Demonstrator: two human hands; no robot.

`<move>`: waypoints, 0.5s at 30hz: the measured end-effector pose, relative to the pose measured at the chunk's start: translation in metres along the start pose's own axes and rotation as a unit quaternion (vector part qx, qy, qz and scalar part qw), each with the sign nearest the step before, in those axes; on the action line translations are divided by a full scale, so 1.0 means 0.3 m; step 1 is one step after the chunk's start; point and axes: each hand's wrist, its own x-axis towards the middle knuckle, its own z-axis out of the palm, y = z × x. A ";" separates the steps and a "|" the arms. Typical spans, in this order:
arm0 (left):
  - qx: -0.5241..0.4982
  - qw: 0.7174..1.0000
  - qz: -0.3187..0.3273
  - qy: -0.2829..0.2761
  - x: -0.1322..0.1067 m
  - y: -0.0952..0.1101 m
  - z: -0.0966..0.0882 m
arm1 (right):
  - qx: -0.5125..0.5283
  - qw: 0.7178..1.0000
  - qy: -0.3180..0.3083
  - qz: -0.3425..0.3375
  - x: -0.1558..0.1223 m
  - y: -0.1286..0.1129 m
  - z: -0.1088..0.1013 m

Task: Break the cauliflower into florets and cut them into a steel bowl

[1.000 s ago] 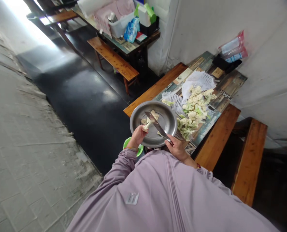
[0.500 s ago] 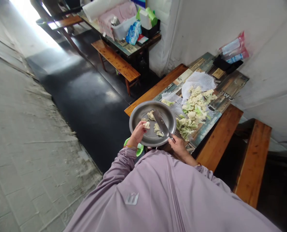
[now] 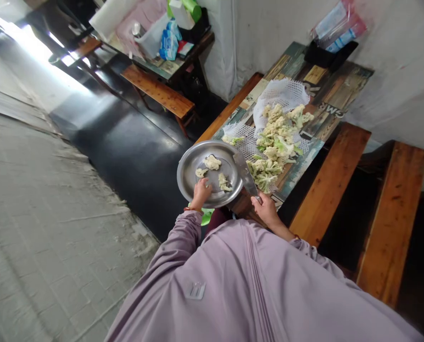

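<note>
The right hand [image 3: 264, 208] grips a wide, flat metal knife [image 3: 245, 172] by its handle. The left hand [image 3: 201, 192] reaches into a round, shiny bowl [image 3: 188, 170]; I can't tell if it pinches anything. Bumpy cauliflower bits [image 3: 212, 162] lie there, and a bigger pile [image 3: 276, 137] sits on holey white net [image 3: 285, 92].

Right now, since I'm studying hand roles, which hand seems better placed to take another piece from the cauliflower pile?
Probably the left hand: it is over the basin, though its grip is unclear. The right hand, nearer the pile, holds the knife.
</note>
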 end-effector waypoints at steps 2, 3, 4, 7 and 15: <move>0.022 1.000 -0.005 -0.017 0.004 0.015 0.063 | 0.004 1.000 -0.005 0.004 -0.007 0.010 -0.008; 0.030 0.999 -0.010 -0.025 0.008 0.022 0.096 | 0.003 1.000 -0.005 0.005 -0.008 0.010 -0.011; 0.036 0.999 -0.017 -0.030 0.014 0.029 0.128 | 0.001 1.000 -0.005 0.005 -0.009 0.007 -0.013; 0.037 0.998 -0.046 -0.031 0.040 0.046 0.206 | -0.016 1.000 -0.009 -0.002 -0.006 -0.008 -0.017; -0.130 0.987 -0.068 -0.065 0.134 0.078 0.267 | -0.071 0.997 -0.010 -0.027 -0.004 -0.029 -0.017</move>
